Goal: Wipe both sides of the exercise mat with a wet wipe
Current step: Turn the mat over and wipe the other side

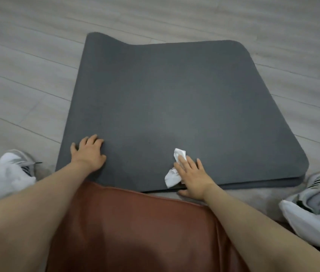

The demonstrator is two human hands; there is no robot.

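Note:
A dark grey exercise mat lies folded in two layers on the floor in front of me, its far left corner curling upward. My left hand rests on the mat's near left part with fingers spread. My right hand presses a crumpled white wet wipe flat against the mat near its front edge; the fingers are straight and the thumb hangs over that edge. Part of the wipe is hidden under the palm.
Pale grey wooden floor surrounds the mat. My white shoes stand at the left and at the right of the mat's near edge. A reddish-brown garment covers my lap between my arms.

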